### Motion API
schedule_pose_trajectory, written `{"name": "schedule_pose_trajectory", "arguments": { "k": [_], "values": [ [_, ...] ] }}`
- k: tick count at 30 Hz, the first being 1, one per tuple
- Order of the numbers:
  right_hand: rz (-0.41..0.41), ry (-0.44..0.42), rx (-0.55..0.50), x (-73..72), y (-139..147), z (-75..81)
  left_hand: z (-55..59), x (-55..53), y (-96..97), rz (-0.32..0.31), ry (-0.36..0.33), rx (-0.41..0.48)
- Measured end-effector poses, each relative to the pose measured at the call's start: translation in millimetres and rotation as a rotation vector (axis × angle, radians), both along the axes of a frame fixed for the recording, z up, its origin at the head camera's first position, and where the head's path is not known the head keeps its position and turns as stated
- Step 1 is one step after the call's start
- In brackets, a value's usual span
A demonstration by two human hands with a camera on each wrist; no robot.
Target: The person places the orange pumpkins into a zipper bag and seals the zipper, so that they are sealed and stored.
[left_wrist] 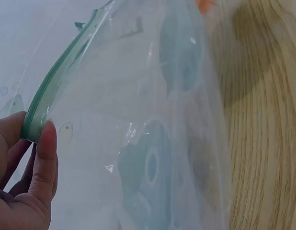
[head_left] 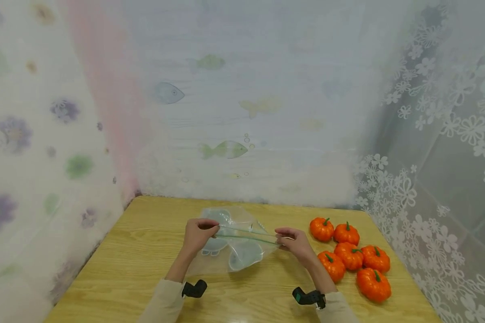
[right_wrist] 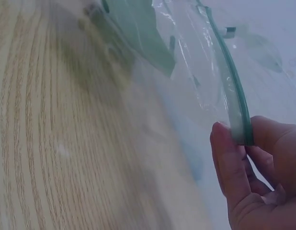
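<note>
The left hand (head_left: 197,233) pinches one end of a green zip strip (head_left: 248,238) between thumb and fingertips, and the right hand (head_left: 295,243) pinches the other end the same way, so neither is spread wide. The strip edges a clear plastic bag (head_left: 246,258), which is held up over the middle of the table (head_left: 121,260), in front of the person. Gripping the two far corners likely serves to draw that edge out lengthwise, since film this limp would probably sag if held at one point only. Below the strip the bag's thin, creased sides drop toward the wood, printed with pale blue-green shapes. Glare and see-through film make it hard to judge whether the zip is parted or pressed together. Behind each hand, a small black camera sits strapped at the wrist by the cuff of a light sleeve. Just beyond the right hand and forearm, six orange pumpkins (head_left: 349,256) with green stems lie in a loose cluster, some touching; set off to that side, they seem to leave the middle for handling the bag. Past the table's far edge hangs a pale backdrop (head_left: 307,152) with faint fish on it.
</note>
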State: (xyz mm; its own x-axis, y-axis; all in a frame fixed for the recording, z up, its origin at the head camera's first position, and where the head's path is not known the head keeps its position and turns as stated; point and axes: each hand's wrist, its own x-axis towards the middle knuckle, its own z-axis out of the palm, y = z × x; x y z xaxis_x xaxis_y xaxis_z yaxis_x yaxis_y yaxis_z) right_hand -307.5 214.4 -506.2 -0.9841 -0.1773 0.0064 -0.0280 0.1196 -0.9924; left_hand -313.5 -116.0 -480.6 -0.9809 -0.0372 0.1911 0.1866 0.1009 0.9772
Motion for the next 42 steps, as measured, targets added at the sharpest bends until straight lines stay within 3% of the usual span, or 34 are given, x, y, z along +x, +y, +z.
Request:
{"name": "schedule_pose_trajectory", "arguments": {
  "k": [7,13,18,25,29,36,42],
  "values": [
    [0.025,0.01,0.01,5.4,2.2,2.9,4.0,5.2,-2.9,0.001,0.074,-0.08],
    [0.066,0.061,0.046,4.5,-3.4,-5.3,0.1,5.5,-6.1,0.013,0.102,-0.138],
    [0.097,0.062,0.09,0.7,-10.8,-17.2,-12.1,4.5,-9.1,-0.023,0.061,-0.146],
    [0.107,0.071,0.099,1.7,-22.9,-23.8,-24.5,5.1,-3.0,-0.135,-0.021,-0.113],
    [0.126,0.081,0.103,5.8,-36.8,-20.3,-23.0,7.2,5.8,-0.148,-0.028,-0.08],
    [0.125,0.114,0.045,8.1,-48.0,-11.8,-9.3,9.5,20.0,-0.175,-0.011,-0.049],
    [0.09,0.071,0.001,4.7,-36.1,-11.5,-0.5,9.1,10.9,-0.104,0.041,-0.051]
  ]
}}
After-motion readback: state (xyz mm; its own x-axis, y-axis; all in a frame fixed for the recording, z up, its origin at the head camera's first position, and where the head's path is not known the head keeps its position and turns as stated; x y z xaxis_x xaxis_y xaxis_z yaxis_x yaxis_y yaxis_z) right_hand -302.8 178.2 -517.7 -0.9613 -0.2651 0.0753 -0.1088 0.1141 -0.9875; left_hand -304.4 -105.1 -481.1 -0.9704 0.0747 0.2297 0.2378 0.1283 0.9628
